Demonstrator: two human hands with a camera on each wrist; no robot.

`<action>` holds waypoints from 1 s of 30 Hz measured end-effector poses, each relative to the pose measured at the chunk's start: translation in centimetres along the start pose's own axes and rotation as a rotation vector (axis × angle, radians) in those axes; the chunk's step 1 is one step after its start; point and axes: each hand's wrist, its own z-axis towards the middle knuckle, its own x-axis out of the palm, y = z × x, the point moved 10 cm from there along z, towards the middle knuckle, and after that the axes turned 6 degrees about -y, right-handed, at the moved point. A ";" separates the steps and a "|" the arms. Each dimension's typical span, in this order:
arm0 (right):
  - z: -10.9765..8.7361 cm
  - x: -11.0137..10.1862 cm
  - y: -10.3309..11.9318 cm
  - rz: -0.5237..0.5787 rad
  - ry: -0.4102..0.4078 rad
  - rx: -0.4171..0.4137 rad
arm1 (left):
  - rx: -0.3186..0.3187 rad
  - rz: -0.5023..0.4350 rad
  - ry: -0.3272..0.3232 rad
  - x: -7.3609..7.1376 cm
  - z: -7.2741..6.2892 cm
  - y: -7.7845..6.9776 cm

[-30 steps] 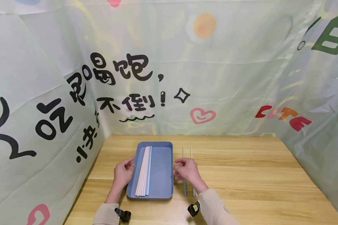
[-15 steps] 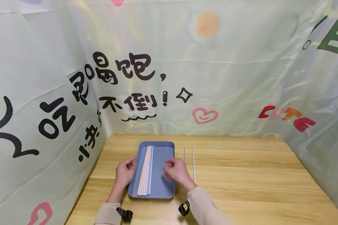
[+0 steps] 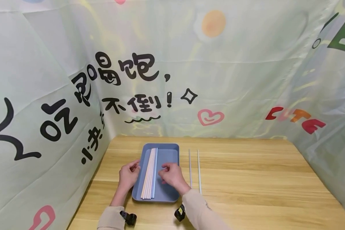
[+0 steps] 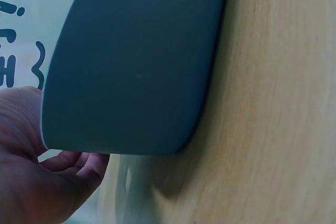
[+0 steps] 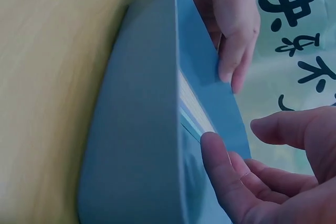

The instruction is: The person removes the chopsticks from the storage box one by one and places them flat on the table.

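Observation:
A blue-grey rectangular tray [image 3: 166,191] lies on the table, seen from its outer side in both wrist views. Along its left half runs a bundle of several chopsticks [image 3: 149,172], pale pink and orange with blue ones on the right. My left hand [image 3: 129,174] holds the tray's left rim between thumb and fingers. My right hand [image 3: 172,176] is over the tray's right half, just right of the bundle. In the right wrist view, the right hand's thumb and bent forefinger [image 5: 223,171] stand apart with nothing between them.
Right of the tray, a purple chopstick [image 3: 190,166] and a pale one [image 3: 199,169] lie apart on the wooden table [image 3: 247,182], partly behind the right arm. Printed cloth [image 3: 241,80] walls in the back and both sides.
My right hand has moved left, from above the two loose chopsticks to over the tray near the bundle. The left hand stays at the rim. The head view has shifted slightly.

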 end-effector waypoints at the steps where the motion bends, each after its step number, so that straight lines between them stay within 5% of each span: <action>1: 0.0 0.2 0.0 -0.007 0.001 -0.001 | 0.000 -0.001 -0.002 0.0 0.0 0.0; 30: -0.2 2.9 -0.8 -0.136 0.003 0.031 | -0.011 -0.012 0.010 0.1 0.1 0.1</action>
